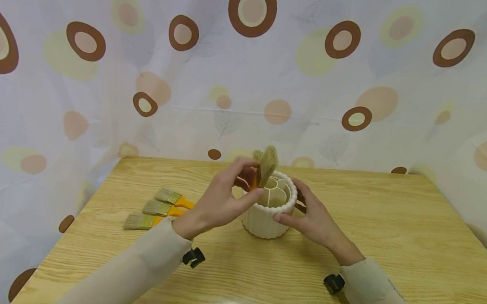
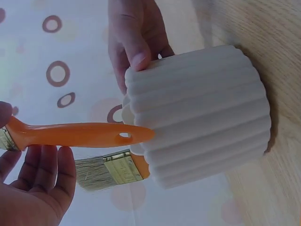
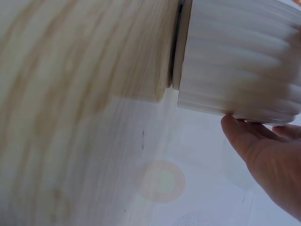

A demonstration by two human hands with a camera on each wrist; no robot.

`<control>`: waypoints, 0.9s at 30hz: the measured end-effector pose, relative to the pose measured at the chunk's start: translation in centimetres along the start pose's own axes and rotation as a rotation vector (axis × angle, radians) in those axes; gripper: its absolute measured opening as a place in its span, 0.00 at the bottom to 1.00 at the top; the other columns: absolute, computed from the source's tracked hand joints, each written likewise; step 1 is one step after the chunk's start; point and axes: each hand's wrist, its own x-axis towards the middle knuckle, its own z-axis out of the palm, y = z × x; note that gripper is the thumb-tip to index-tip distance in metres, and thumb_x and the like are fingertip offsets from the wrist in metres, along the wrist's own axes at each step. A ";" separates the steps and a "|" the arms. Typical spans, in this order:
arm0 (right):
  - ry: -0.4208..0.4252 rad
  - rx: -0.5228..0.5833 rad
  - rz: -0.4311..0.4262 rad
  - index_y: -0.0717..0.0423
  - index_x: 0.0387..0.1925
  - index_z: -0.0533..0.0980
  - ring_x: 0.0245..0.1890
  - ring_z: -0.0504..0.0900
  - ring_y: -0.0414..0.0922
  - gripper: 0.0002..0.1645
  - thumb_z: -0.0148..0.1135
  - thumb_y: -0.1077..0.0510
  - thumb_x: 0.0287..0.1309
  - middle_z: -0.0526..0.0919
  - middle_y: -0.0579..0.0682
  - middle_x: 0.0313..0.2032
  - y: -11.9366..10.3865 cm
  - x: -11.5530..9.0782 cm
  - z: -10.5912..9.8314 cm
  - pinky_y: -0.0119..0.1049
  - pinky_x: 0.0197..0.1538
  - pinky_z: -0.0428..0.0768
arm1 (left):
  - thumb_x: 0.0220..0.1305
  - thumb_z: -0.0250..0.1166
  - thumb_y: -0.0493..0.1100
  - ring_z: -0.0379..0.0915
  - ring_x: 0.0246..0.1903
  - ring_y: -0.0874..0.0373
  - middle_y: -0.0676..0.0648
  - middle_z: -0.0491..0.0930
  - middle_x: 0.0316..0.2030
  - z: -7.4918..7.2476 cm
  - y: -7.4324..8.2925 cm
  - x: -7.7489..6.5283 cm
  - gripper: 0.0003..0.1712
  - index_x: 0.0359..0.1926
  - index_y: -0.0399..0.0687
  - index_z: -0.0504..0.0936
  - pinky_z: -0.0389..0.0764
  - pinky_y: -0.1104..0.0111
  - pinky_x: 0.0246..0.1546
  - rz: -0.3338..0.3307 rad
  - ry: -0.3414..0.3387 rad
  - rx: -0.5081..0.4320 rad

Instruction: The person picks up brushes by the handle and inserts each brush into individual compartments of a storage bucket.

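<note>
Three brushes [image 1: 158,208] lie side by side on the wooden table [image 1: 388,290], bristles leftward. Right of them, the left hand [image 1: 224,196] pinches an orange-handled brush [image 2: 80,135], bristles up, by the rim of the white ribbed holder [image 1: 263,222]. Another brush [image 2: 123,168] stands in the holder, compartment indeterminable. The holder sits upright on the table, its right side gripped between thumb and fingers of the right hand [image 1: 316,220].

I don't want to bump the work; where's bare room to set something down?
The pale wooden table is bare from the right hand to the right edge, and in front between the beige sleeves. Crowded: around the white ribbed pot, and left, by three orange-handled paintbrushes.
</note>
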 end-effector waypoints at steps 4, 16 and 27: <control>0.000 -0.001 0.002 0.44 0.73 0.50 0.67 0.61 0.57 0.56 0.72 0.43 0.49 0.59 0.51 0.68 0.1 0.0 0.0 0.57 0.63 0.64 | 0.60 0.63 0.32 0.74 0.37 0.55 0.44 0.76 0.37 -0.1 2.0 1.0 0.23 0.56 0.41 0.70 0.79 0.56 0.41 -0.013 0.025 -0.037; -0.002 0.004 0.009 0.43 0.73 0.49 0.67 0.61 0.56 0.56 0.71 0.43 0.50 0.58 0.51 0.69 0.4 0.1 0.0 0.57 0.63 0.63 | 0.62 0.61 0.31 0.74 0.39 0.50 0.40 0.75 0.38 0.2 2.1 2.0 0.22 0.57 0.37 0.69 0.78 0.57 0.44 -0.066 0.062 -0.087; -0.004 -0.013 0.006 0.44 0.73 0.49 0.67 0.61 0.55 0.56 0.71 0.43 0.50 0.58 0.50 0.69 0.0 0.0 -0.1 0.56 0.63 0.64 | 0.63 0.64 0.40 0.75 0.36 0.60 0.48 0.76 0.38 1.9 -1.9 1.3 0.24 0.59 0.48 0.69 0.79 0.65 0.40 -0.109 0.071 -0.074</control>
